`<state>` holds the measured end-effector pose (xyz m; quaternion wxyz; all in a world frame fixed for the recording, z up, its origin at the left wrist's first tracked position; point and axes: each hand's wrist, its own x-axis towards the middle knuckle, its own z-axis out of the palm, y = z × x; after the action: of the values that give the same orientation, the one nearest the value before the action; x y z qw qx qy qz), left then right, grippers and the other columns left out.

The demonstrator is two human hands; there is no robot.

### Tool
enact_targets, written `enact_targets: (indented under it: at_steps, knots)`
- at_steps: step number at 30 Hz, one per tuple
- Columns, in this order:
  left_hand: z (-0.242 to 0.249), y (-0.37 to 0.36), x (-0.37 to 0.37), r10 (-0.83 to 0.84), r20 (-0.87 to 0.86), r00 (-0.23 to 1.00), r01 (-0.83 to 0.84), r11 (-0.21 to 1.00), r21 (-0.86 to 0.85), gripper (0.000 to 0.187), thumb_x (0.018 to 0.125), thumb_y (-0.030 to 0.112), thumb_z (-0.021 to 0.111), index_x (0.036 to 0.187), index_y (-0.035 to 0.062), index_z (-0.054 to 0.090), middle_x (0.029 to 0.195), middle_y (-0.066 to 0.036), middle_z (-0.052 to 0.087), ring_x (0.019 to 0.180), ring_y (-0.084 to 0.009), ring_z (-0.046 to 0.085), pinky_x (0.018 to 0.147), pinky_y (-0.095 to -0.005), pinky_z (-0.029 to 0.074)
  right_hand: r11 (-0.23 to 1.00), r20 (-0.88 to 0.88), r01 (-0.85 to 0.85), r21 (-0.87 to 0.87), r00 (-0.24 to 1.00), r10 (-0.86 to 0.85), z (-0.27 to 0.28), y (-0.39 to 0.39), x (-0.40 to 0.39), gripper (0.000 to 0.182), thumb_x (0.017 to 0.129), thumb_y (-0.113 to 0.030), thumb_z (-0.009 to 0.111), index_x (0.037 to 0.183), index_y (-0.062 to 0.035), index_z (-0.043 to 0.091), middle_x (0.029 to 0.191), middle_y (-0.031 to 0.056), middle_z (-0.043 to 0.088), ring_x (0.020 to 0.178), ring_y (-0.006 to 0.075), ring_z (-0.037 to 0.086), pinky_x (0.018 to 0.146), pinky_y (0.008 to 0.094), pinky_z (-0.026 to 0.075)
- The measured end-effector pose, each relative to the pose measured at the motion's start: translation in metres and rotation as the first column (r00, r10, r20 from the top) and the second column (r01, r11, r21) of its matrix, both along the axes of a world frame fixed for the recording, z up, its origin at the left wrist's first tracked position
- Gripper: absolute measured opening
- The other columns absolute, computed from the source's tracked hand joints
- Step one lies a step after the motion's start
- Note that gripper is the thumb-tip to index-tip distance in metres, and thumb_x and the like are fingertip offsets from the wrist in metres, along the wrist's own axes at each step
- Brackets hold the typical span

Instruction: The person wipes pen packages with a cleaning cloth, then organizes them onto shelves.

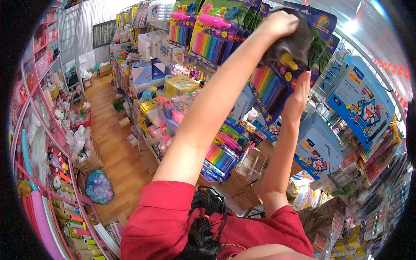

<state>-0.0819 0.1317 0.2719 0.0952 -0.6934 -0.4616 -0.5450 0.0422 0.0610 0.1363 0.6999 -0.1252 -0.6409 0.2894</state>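
My left hand (pixel 281 24) reaches high with its fingers closed on a dark grey cloth (pixel 288 45). The cloth lies over the upper front of a hanging blue card pack of coloured sticks (pixel 271 84), and a yellow piece (pixel 288 60) shows just below it. At the right edge of that pack is my right hand (pixel 297 102), its fingers stretched upward and seen side-on. Whether some fingers go behind the pack is hidden. Similar packs with pink rollers (pixel 214 41) hang to the left.
Blue carry cases (pixel 362 97) hang at the right. Below my arms are a clear plastic box (pixel 251 162) and another stick pack (pixel 221 156). A wooden-floored aisle (pixel 115 134) runs along the left, with a filled plastic bag (pixel 99 187) beside the pink shelving (pixel 45 190).
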Motion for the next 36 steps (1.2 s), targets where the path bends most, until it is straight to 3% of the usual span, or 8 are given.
enact_targets:
  at_steps: [8,12,14,20,25,27,29,36]
  knots:
    - [-0.048,-0.061,0.069,0.181,0.051,0.982,-0.188,0.956,0.225,0.050,0.085,0.033,0.033,0.121,0.0026,0.050,0.134,-0.033,0.026,0.125,-0.0550,0.012,0.087,-0.0750,0.016,0.982,-0.159,-0.145,0.120,0.974,0.163,-0.025,0.041,-0.001,0.045,0.092,-0.019,0.043,0.132,-0.0015,0.032,0.132,0.0080,0.038,0.121,0.0196,0.035,0.103,0.0336,0.024]
    - [-0.041,-0.067,0.066,0.200,-0.003,0.980,-0.195,0.958,0.213,0.048,0.084,0.031,0.032,0.119,0.0037,0.051,0.134,-0.024,0.034,0.125,-0.0552,0.011,0.088,-0.0758,0.011,0.948,-0.155,-0.319,-0.005,0.937,0.314,-0.027,0.061,0.013,0.044,0.092,-0.025,0.039,0.129,-0.0012,0.036,0.128,0.0098,0.043,0.116,0.0203,0.043,0.099,0.0340,0.032]
    - [-0.028,-0.070,0.043,0.045,0.156,0.987,-0.050,0.998,0.031,0.050,0.085,0.034,0.028,0.116,0.0041,0.054,0.130,-0.022,0.041,0.126,-0.0505,0.018,0.095,-0.0668,0.017,0.987,-0.001,0.134,0.085,0.991,-0.134,-0.022,0.035,0.002,0.051,0.095,-0.033,0.036,0.129,0.0051,0.034,0.131,0.0119,0.040,0.121,0.0193,0.037,0.102,0.0320,0.026]
    - [-0.050,-0.019,0.011,0.064,0.302,0.951,-0.041,0.996,-0.081,0.061,0.087,0.046,0.023,0.115,0.0011,0.054,0.119,-0.024,0.050,0.116,-0.0335,0.045,0.100,-0.0396,0.032,1.000,-0.149,0.001,0.001,0.989,-0.001,-0.006,0.011,-0.008,0.052,0.096,-0.037,0.032,0.123,0.0078,0.037,0.125,0.0114,0.044,0.117,0.0172,0.039,0.101,0.0298,0.026]
    - [-0.106,-0.073,0.044,0.343,-0.078,0.936,-0.281,0.863,0.420,0.023,0.079,0.016,0.046,0.094,0.0013,0.056,0.091,-0.022,0.058,0.088,-0.0407,0.055,0.080,-0.0494,0.042,0.957,-0.218,-0.276,0.086,0.932,0.288,-0.005,0.015,-0.004,0.046,0.096,-0.033,0.033,0.122,0.0040,0.042,0.120,0.0114,0.048,0.110,0.0178,0.045,0.098,0.0315,0.031]
    - [-0.115,-0.080,0.055,0.239,-0.099,0.966,-0.166,0.868,0.468,0.028,0.075,0.019,0.051,0.099,0.0056,0.059,0.100,-0.024,0.056,0.103,-0.0581,0.037,0.081,-0.0695,0.027,0.964,-0.153,-0.228,0.137,0.956,0.248,-0.012,0.046,-0.002,0.041,0.089,-0.022,0.046,0.122,0.0008,0.043,0.120,0.0104,0.049,0.109,0.0206,0.047,0.097,0.0338,0.033]
    - [-0.117,-0.085,0.062,0.218,-0.061,0.974,-0.155,0.839,0.522,0.031,0.074,0.020,0.052,0.101,0.0073,0.060,0.105,-0.026,0.054,0.109,-0.0643,0.030,0.082,-0.0767,0.020,0.728,0.201,0.524,0.443,0.733,-0.650,-0.010,0.041,0.001,0.057,0.085,-0.019,0.054,0.133,-0.0026,0.030,0.132,0.0093,0.039,0.120,0.0216,0.038,0.100,0.0342,0.032]
    - [-0.075,-0.037,0.034,-0.052,0.217,0.975,0.031,0.995,0.099,0.038,0.086,0.027,0.039,0.106,-0.0028,0.052,0.109,-0.030,0.052,0.113,-0.0510,0.037,0.093,-0.0580,0.028,0.993,-0.080,-0.040,0.107,0.996,0.049,-0.008,0.016,-0.004,0.055,0.097,-0.036,0.029,0.132,0.0053,0.028,0.129,0.0142,0.040,0.120,0.0175,0.036,0.103,0.0310,0.025]
